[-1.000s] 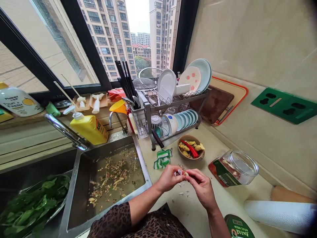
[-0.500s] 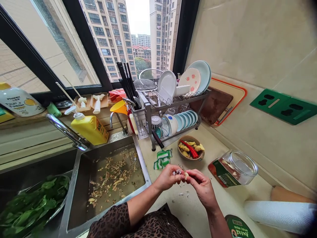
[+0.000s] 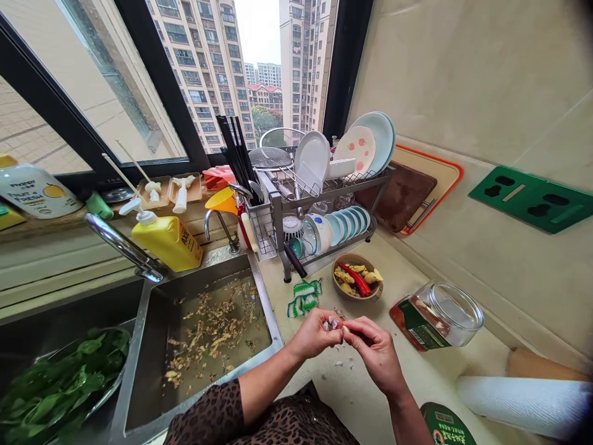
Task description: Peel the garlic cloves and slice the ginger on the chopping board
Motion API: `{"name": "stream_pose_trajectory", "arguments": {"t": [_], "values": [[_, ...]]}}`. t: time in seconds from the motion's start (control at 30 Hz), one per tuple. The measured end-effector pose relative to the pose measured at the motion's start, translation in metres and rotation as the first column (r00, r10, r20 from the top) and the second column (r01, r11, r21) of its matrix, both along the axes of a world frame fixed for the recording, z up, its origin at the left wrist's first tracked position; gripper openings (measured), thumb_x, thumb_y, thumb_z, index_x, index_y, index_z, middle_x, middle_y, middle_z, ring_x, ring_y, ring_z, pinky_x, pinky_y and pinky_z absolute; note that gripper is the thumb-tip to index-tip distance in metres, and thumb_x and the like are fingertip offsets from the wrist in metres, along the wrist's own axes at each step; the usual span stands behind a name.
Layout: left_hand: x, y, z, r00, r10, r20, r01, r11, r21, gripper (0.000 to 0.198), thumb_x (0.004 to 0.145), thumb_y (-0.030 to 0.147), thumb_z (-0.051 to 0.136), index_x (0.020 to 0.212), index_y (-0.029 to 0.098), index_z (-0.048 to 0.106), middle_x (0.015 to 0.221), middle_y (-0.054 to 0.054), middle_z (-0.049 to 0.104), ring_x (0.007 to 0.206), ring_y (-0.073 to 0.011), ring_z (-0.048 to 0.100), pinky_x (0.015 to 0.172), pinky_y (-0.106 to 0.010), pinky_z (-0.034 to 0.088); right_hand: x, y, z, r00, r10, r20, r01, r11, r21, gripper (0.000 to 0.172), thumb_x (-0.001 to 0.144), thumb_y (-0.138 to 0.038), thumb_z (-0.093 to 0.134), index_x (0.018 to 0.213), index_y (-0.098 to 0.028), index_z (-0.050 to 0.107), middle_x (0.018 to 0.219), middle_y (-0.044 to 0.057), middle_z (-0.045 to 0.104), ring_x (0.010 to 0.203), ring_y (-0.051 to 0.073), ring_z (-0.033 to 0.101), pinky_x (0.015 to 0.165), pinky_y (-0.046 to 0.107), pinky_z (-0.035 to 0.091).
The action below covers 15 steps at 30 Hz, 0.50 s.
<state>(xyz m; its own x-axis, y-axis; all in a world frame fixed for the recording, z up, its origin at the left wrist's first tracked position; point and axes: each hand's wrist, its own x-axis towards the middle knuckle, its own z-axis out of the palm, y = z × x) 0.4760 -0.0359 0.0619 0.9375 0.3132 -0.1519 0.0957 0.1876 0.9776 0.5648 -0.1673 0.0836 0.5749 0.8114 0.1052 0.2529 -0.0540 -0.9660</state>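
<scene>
1. Garlic [image 3: 332, 323] was pinched between my two hands, up in the air just above the counter [image 3: 365, 395], right in front of me.
2. My left hand [image 3: 312, 335] gripped the garlic with the thumb and fingertips. Some white papery skin stuck up from it.
3. My right hand [image 3: 377, 349] was closed on the other side of the garlic, with the fingers curled in and the thumb pressed on it. My two hands touched at the fingertips.
4. Little white bits of skin [image 3: 341, 363] lay on the counter under my hands.
5. A small brown bowl [image 3: 356, 297] stood just behind my hands. It had a red chili [image 3: 353, 277] and yellow lumps of ginger [image 3: 345, 276] in it.
6. A green and white cloth [image 3: 304, 296] lay to the left of the bowl, near the edge of the sink [image 3: 273, 309].
7. A glass jar [image 3: 438, 314] lay on its side to the right of my hands. A round green lid [image 3: 447, 425] sat near my right arm.
8. The sink was on my left and held water with brown scraps [image 3: 210, 334] in it. Green leaves [image 3: 60, 383] sat even farther left.
9. A dish rack [image 3: 278, 210] full of plates and bowls stood at the back. A yellow bottle [image 3: 167, 241] stood beside the tap [image 3: 123, 246].
10. A roll of white paper [image 3: 523, 402] lay far to my right.
</scene>
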Motion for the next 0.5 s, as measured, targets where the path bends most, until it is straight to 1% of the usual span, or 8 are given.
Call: {"name": "stream_pose_trajectory", "arguments": {"t": [0.07,0.1,0.13,0.2,0.27,0.37,0.43,0.5], "values": [[0.001,-0.001,0.0,0.999,0.039,-0.011,-0.039,0.999,-0.013,0.009,0.06,0.021,0.06,0.059,0.012,0.058,0.049,0.004,0.048,0.044,-0.0055,0.036,0.044,-0.018,0.027,-0.001,0.001,-0.008,0.993,-0.02,-0.115,0.023,0.999,0.027,0.015,0.076,-0.029,0.068,0.089,-0.022,0.073,0.082,0.004,0.066,0.074,0.017,0.059,0.067,0.027,0.047],[0.002,-0.002,0.001,0.998,0.059,-0.008,-0.059,0.998,-0.027,0.008,0.06,0.02,0.059,0.059,0.013,0.057,0.049,0.004,0.048,0.045,-0.0053,0.035,0.044,-0.018,0.026,-0.001,0.001,-0.013,0.976,-0.031,-0.215,0.043,0.998,0.048,0.017,0.075,-0.029,0.07,0.09,-0.022,0.072,0.082,0.004,0.066,0.073,0.016,0.059,0.067,0.027,0.047],[0.002,-0.002,0.002,0.997,0.081,-0.004,-0.081,0.996,-0.044,0.007,0.06,0.02,0.058,0.06,0.013,0.056,0.05,0.004,0.047,0.045,-0.005,0.034,0.044,-0.018,0.026,-0.001,0.002,-0.018,0.941,-0.038,-0.336,0.067,0.995,0.075,0.02,0.073,-0.029,0.071,0.092,-0.023,0.071,0.082,0.003,0.067,0.072,0.015,0.059,0.066,0.027,0.048],[0.003,-0.003,0.004,0.993,0.119,-0.008,-0.119,0.99,-0.08,0.008,0.061,0.021,0.057,0.06,0.013,0.054,0.05,0.005,0.046,0.045,-0.0044,0.031,0.043,-0.018,0.023,-0.001,0.002,-0.027,0.816,-0.028,-0.577,0.125,0.984,0.129,0.025,0.071,-0.03,0.073,0.096,-0.024,0.069,0.082,0.002,0.068,0.069,0.014,0.059,0.066,0.027,0.049],[0.003,-0.003,0.006,0.991,0.132,-0.018,-0.133,0.985,-0.108,0.011,0.062,0.023,0.056,0.06,0.014,0.051,0.05,0.005,0.045,0.044,-0.0037,0.028,0.042,-0.017,0.021,0.001,0.001,-0.032,0.674,0.008,-0.739,0.171,0.971,0.166,0.027,0.07,-0.029,0.075,0.096,-0.025,0.068,0.085,0.002,0.069,0.069,0.012,0.06,0.066,0.026,0.049],[0.003,-0.003,0.008,0.991,0.128,-0.028,-0.131,0.981,-0.143,0.013,0.064,0.025,0.056,0.062,0.015,0.049,0.051,0.004,0.047,0.044,-0.0036,0.029,0.041,-0.017,0.019,0.003,-0.002,-0.033,0.527,0.062,-0.848,0.186,0.965,0.186,0.027,0.067,-0.026,0.078,0.092,-0.024,0.069,0.092,0.003,0.069,0.072,0.011,0.062,0.068,0.025,0.05],[0.003,-0.003,0.007,0.991,0.128,-0.028,-0.131,0.978,-0.164,0.012,0.065,0.025,0.054,0.065,0.015,0.048,0.055,0.002,0.052,0.044,-0.0045,0.036,0.04,-0.016,0.019,0.004,-0.004,-0.031,0.471,0.087,-0.878,0.183,0.964,0.194,0.026,0.067,-0.024,0.077,0.091,-0.023,0.069,0.096,0.003,0.069,0.073,0.011,0.062,0.07,0.025,0.051],[0.003,-0.003,0.006,0.992,0.126,-0.008,-0.125,0.976,-0.179,0.01,0.066,0.023,0.053,0.071,0.016,0.048,0.061,0.0,0.057,0.046,-0.0061,0.043,0.039,-0.016,0.02,0.004,-0.006,-0.031,0.445,0.108,-0.889,0.183,0.961,0.208,0.026,0.067,-0.022,0.077,0.091,-0.024,0.068,0.093,0.001,0.068,0.073,0.01,0.061,0.071,0.025,0.051]]}}
